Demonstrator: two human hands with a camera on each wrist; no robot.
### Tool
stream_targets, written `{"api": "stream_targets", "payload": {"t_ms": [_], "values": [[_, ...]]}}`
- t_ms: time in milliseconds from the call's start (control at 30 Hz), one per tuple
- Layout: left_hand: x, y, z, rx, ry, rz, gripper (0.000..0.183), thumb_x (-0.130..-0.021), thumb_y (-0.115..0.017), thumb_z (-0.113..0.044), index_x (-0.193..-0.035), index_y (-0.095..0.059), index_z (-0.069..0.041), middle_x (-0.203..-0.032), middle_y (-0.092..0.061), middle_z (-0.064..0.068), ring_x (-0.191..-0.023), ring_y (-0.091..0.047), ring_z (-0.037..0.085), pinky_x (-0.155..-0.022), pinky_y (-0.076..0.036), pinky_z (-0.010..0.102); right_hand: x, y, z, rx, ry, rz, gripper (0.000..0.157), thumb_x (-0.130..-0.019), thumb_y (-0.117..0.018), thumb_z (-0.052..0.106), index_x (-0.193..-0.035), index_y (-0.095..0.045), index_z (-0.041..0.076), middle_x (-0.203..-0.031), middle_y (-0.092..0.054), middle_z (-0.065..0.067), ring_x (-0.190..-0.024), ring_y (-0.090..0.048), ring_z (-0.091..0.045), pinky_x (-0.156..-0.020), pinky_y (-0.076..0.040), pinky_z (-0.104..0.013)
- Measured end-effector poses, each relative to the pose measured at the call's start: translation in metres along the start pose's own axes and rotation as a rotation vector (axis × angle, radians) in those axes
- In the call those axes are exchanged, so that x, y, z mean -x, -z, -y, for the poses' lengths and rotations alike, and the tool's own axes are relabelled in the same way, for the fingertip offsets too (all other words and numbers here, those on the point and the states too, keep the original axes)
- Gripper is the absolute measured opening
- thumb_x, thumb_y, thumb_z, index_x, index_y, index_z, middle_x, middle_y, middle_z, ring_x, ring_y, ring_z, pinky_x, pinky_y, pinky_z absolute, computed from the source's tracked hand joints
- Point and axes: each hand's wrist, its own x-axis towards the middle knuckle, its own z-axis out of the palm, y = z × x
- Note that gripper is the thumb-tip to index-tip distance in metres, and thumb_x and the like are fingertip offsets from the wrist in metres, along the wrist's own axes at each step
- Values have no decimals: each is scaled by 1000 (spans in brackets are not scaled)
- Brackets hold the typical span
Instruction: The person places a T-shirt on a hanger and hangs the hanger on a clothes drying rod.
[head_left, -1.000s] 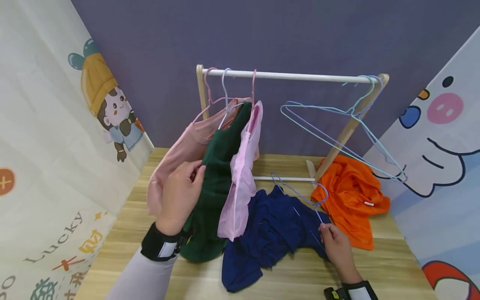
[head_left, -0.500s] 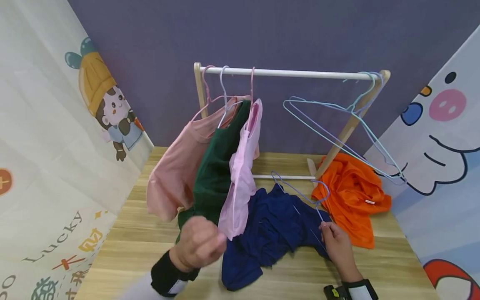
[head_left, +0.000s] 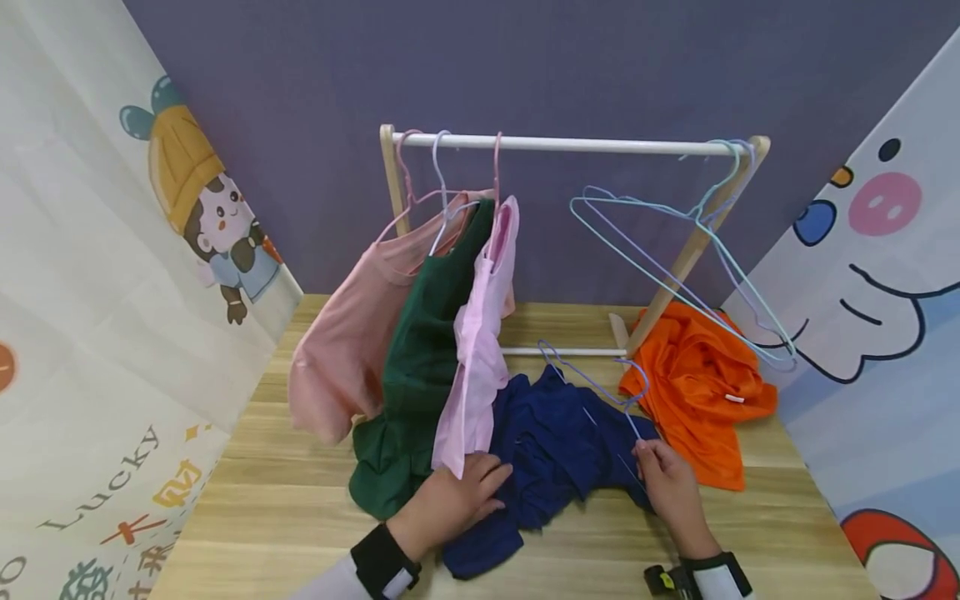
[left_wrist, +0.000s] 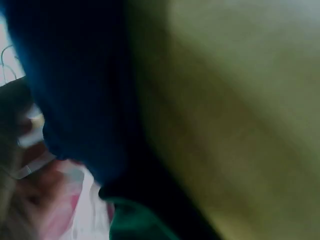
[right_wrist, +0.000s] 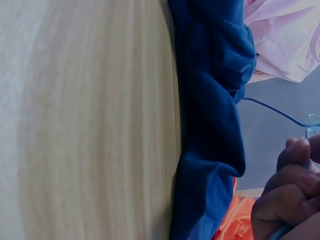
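Note:
A navy blue garment (head_left: 536, 458) lies crumpled on the table, also seen as blue cloth (right_wrist: 215, 100) in the right wrist view. My right hand (head_left: 671, 492) pinches a purple hanger (head_left: 592, 385) that lies over this garment, part of its wire hidden by the cloth. At the garment's left side is my left hand (head_left: 453, 500), its fingers loosely extended over the navy cloth beneath the hem of a hanging light pink garment (head_left: 480, 358). The left wrist view is blurred there, so the exact contact is unclear.
A clothes rack (head_left: 577, 144) stands at the back. On it hang a peach-pink shirt (head_left: 345, 342) and a dark green garment (head_left: 420, 358) at left, and bare hangers (head_left: 693, 215) at right. An orange garment (head_left: 697, 392) lies by the rack's right foot on the wooden table (head_left: 270, 492).
My left hand has let go of the green garment and moved down and right to the navy garment. My right hand keeps its pinch on the purple hanger, hardly moving.

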Motion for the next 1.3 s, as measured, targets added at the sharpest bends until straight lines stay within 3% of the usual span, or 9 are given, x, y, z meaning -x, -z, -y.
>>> {"api": "stream_targets", "payload": {"t_ms": [67,167,433,567,733,933,1033,1133,1300], "values": [[2,-4,2,6,97,22,61,-81,-86,-50,-129,-70,-18,-119,-66,2,-108,-66,17,-83,-61,32,0,0,-1,-7,-1,-3,31,-108,-57,24,-94,-68,-1,-67,-55,1,-56,-48,-8,-51,-41,-25],[1,-7,5,24,141,23,62,-74,-91,-50,-124,-73,-17,-116,-66,3,-104,-66,18,-83,-60,33,0,0,-2,-9,3,-8,31,-108,-57,23,-94,-68,-2,-67,-55,2,-57,-48,-7,-51,-41,-25],[-11,-10,5,159,187,60,21,-81,-88,-37,-91,-78,-22,-93,-63,-3,-84,-63,13,-78,-56,30,1,0,-2,-28,-9,-10,30,-108,-57,22,-94,-68,-2,-66,-54,1,-57,-48,-8,-51,-40,-25],[-17,-6,2,287,285,34,7,-87,-84,-22,-89,-78,-19,-100,-68,0,-91,-67,14,-85,-57,30,1,-1,0,-27,-19,-3,31,-108,-57,24,-95,-68,-2,-66,-55,0,-57,-49,-8,-52,-41,-25],[-25,2,-1,396,434,-41,6,-96,-73,-14,-95,-68,-13,-91,-71,-1,-85,-68,12,-78,-57,30,1,-2,2,-23,-14,-1,30,-108,-56,22,-95,-68,-2,-67,-56,0,-58,-50,-7,-53,-41,-24],[-39,8,-3,722,646,-39,9,-104,-55,-3,-109,-62,-3,-102,-73,11,-94,-72,24,-85,-57,37,1,-1,2,-31,17,21,30,-109,-54,19,-96,-68,-3,-68,-55,-2,-58,-49,-7,-53,-40,-24],[-45,12,-3,863,729,-16,16,-106,-52,-9,-114,-63,-1,-110,-73,17,-103,-70,31,-91,-56,41,-1,1,2,-9,46,45,28,-110,-52,18,-99,-68,-3,-70,-55,-1,-61,-49,-7,-56,-40,-23],[-49,18,-3,902,742,41,24,-103,-62,-23,-114,-63,-1,-111,-72,18,-104,-69,33,-93,-54,41,-6,3,4,48,79,72,27,-110,-50,16,-105,-69,-3,-75,-59,-2,-67,-51,-4,-62,-42,-21],[-51,30,-2,802,617,82,21,-92,-78,-19,-103,-68,-4,-100,-73,11,-95,-70,27,-87,-56,35,-19,7,20,157,88,120,26,-107,-57,18,-118,-68,-3,-88,-71,-9,-77,-56,0,-71,-47,-20]]}}
